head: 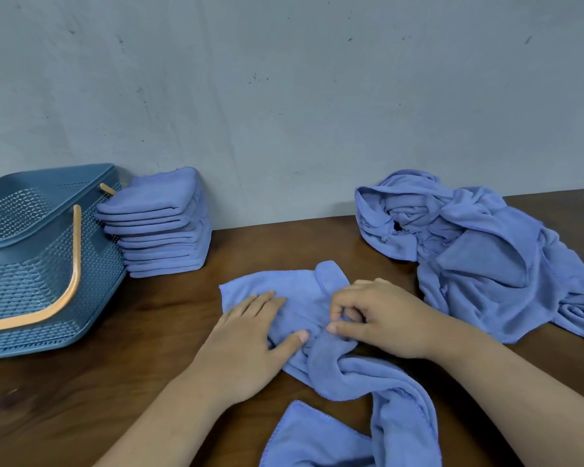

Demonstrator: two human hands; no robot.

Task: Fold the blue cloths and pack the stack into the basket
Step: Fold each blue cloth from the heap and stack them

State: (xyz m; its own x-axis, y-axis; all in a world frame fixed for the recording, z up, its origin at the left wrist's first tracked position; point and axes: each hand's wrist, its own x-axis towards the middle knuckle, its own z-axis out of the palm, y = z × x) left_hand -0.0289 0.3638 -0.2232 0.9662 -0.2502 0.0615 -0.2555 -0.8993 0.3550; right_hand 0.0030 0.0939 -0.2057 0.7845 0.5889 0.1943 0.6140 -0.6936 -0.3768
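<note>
now the left hand lies flat on a blue cloth, fingers straight and a little spread, thumb out to the side. it presses the fabric down on the desk and grips nothing. just beside it the right hand has its fingers curled, thumb and forefinger pinching a raised fold of the same cloth near its middle. the cloth lies partly flat under both hands, its far right corner turned over on itself. its near part runs off in a twisted rope toward the bottom edge of the view, where a flatter blue piece lies between the forearms; whether that is the same cloth i cannot tell. to the right, well apart from the hands, a loose heap of unfolded blue cloths sits crumpled near the grey wall. to the left, at the back of the desk, a stack of folded blue cloths stands by the wall, leaning slightly, just beside a blue perforated basket. the basket's pale orange handle hangs down over its near side.
</note>
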